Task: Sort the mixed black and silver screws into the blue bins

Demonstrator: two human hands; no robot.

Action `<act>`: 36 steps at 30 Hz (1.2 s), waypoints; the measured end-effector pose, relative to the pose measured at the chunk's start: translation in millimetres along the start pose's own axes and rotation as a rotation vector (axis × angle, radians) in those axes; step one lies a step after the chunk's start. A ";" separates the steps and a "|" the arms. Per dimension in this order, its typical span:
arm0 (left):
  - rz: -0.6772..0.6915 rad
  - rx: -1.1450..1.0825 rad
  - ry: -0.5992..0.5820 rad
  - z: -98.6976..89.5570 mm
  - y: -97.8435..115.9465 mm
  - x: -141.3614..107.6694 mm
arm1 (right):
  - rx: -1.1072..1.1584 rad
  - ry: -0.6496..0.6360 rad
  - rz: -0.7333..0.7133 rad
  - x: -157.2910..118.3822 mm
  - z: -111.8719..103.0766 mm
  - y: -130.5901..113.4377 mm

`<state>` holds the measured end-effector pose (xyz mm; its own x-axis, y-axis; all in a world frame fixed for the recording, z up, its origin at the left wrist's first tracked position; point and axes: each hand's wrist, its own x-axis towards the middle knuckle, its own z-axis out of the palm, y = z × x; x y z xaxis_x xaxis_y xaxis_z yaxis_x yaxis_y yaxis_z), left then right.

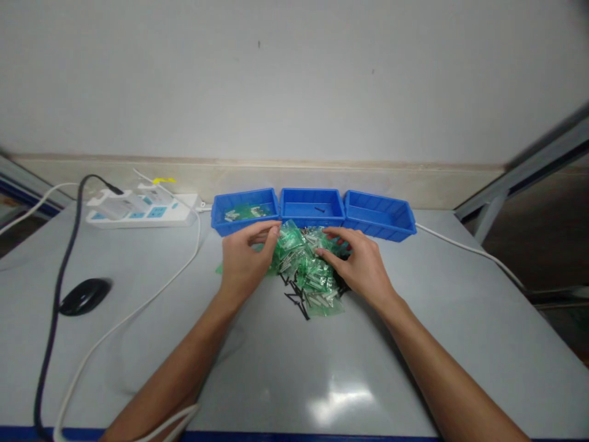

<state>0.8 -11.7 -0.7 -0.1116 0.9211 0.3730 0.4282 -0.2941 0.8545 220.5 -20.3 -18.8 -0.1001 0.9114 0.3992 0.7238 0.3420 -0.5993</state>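
A heap of small green plastic bags (317, 273) with pale, thin pieces inside lies mid-table. Black screws (298, 301) are scattered at its front edge, and more dark pieces show under its right side. My left hand (248, 252) is at the heap's upper left, thumb and fingertips pinched at the edge of one green bag (289, 236). On the opposite side, my right hand (361, 261) rests against the bags with thumb and fingers apart, gripping nothing that I can see.
Three blue bins stand behind the heap. The left bin (221, 222) holds green bags, the middle bin (313, 220) a dark screw, the right bin (391, 232) nothing visible. A power strip (179, 215), cables and a black mouse (86, 296) occupy the left side.
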 end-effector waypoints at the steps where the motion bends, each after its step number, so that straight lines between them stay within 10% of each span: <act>1: 0.026 0.043 -0.026 1.5 1.7 -2.1 | 0.026 0.007 0.021 0.6 1.1 0.3; 10: 0.275 0.200 -0.075 10.7 1.1 -12.5 | 0.161 0.045 0.133 1.4 2.7 1.8; 36: 0.342 0.252 -0.138 9.4 4.1 -13.7 | 0.401 -0.026 0.363 4.0 -7.5 -1.6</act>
<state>12.5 -23.2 -5.7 0.1878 0.8123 0.5522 0.6269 -0.5319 0.5692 224.1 -18.9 -11.0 0.0874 0.9909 0.1026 0.3985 0.0597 -0.9152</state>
